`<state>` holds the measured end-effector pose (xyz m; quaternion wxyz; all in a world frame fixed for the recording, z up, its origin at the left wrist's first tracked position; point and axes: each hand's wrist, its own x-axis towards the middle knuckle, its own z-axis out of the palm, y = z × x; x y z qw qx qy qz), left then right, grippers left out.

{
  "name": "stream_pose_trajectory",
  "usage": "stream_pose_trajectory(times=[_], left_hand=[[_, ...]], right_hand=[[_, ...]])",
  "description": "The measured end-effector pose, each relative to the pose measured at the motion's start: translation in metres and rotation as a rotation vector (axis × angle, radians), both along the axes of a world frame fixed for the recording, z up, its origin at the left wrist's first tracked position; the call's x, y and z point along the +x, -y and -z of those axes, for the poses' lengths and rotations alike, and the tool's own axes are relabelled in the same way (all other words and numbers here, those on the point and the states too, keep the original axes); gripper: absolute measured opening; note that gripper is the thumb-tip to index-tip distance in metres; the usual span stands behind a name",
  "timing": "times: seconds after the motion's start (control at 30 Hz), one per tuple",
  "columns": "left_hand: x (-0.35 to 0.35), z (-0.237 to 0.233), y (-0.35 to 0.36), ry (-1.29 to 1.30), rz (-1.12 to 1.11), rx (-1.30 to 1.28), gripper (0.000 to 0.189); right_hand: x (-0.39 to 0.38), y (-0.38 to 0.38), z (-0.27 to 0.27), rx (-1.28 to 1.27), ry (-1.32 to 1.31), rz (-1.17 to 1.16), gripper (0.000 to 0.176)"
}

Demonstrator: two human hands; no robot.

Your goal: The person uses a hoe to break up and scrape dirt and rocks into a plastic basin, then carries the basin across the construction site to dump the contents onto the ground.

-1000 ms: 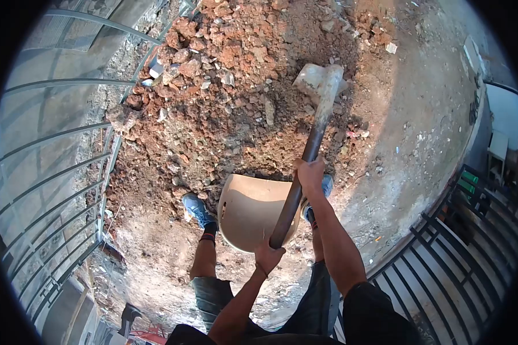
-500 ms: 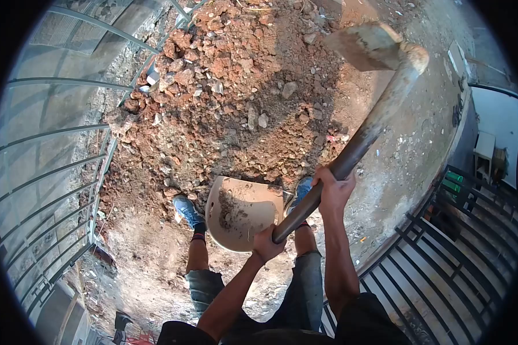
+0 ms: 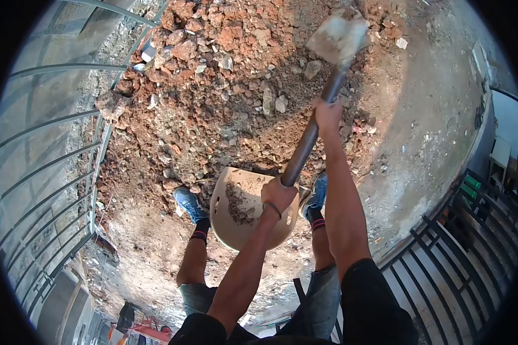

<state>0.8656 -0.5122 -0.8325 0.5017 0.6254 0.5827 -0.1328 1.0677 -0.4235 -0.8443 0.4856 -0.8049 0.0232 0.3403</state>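
My left hand [image 3: 278, 196] is wrapped round the rear end of the hoe's dark handle [image 3: 304, 148], above a beige tub. Farther up the same handle, my right hand [image 3: 329, 118] grips it close to the head. The wide metal hoe blade [image 3: 335, 41], slightly blurred, is over the upper part of the reddish soil and rubble heap [image 3: 213, 92]. Some loose soil lies in the beige tub [image 3: 253, 236], which stands on the ground between my blue shoes.
Grey metal railings [image 3: 52, 121] run along the left side. A black barred fence [image 3: 437, 276] stands at the lower right, with a green object [image 3: 471, 187] behind it. Red items [image 3: 152, 330] lie at the bottom left.
The hoe head has swung down and to the left, from the upper right onto the heap. Both hands have moved with the handle, the right one farther up in view.
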Motion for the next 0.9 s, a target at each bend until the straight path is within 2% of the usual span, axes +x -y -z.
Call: stream_pose_trajectory(times=[0.03, 0.07, 0.1, 0.13, 0.17, 0.23, 0.27, 0.33, 0.43, 0.5, 0.57, 0.6, 0.63, 0.67, 0.7, 0.8, 0.9], left_hand=[[-0.028, 0.006, 0.038, -0.131, -0.082, -0.047, 0.037], [-0.037, 0.006, 0.026, -0.123, -0.088, -0.043, 0.037], [-0.040, 0.005, 0.005, -0.071, -0.127, -0.124, 0.037], [-0.052, -0.008, 0.006, -0.055, -0.156, -0.240, 0.038], [-0.043, -0.017, -0.004, -0.082, -0.116, -0.239, 0.036], [-0.019, -0.026, -0.023, 0.079, -0.082, -0.200, 0.022], [-0.005, -0.026, -0.038, 0.206, -0.226, -0.408, 0.022], [0.004, -0.040, -0.044, 0.346, -0.421, -0.821, 0.024], [-0.025, -0.044, -0.023, 0.295, -0.349, -0.595, 0.016], [-0.048, -0.056, 0.003, 0.346, -0.441, -0.608, 0.018], [-0.076, -0.093, 0.046, 0.323, -0.401, -0.655, 0.021], [-0.092, -0.121, 0.069, 0.225, -0.397, -0.730, 0.021], [-0.113, -0.146, 0.095, 0.220, -0.458, -0.747, 0.021], [-0.139, -0.167, 0.120, 0.199, -0.459, -0.796, 0.021], [-0.163, -0.189, 0.140, 0.135, -0.441, -0.843, 0.021], [-0.207, -0.243, 0.184, -0.135, -0.503, -0.955, 0.021], [-0.228, -0.252, 0.213, -0.210, -0.378, -0.832, 0.027]], right_hand=[[-0.025, 0.013, 0.035, -0.128, 0.031, -0.096, 0.027], [-0.051, 0.024, 0.067, -0.254, 0.062, -0.194, 0.037], [-0.054, 0.024, 0.096, -0.173, 0.096, -0.180, 0.029], [-0.038, 0.002, 0.076, -0.132, 0.006, -0.223, 0.023], [-0.036, 0.006, 0.051, -0.132, -0.125, -0.231, 0.017], [-0.012, -0.010, 0.043, -0.144, -0.198, -0.172, 0.010], [0.002, -0.021, 0.038, -0.191, -0.264, -0.101, 0.006], [0.005, -0.012, 0.038, -0.210, -0.258, -0.144, 0.006], [-0.020, 0.001, 0.034, -0.158, -0.241, -0.186, 0.007], [-0.037, 0.016, 0.010, -0.146, -0.217, -0.142, 0.006], [-0.067, 0.051, -0.032, -0.132, -0.181, -0.165, 0.007], [-0.091, 0.067, -0.068, -0.129, -0.221, -0.196, 0.010], [-0.115, 0.092, -0.081, -0.124, -0.259, -0.133, 0.018], [-0.143, 0.116, -0.095, -0.148, -0.233, -0.176, 0.025], [-0.169, 0.136, -0.114, -0.179, -0.328, -0.164, 0.025], [-0.243, 0.214, -0.121, -0.244, -0.478, -0.142, 0.027], [-0.262, 0.237, -0.133, -0.218, -0.542, -0.093, 0.027]])
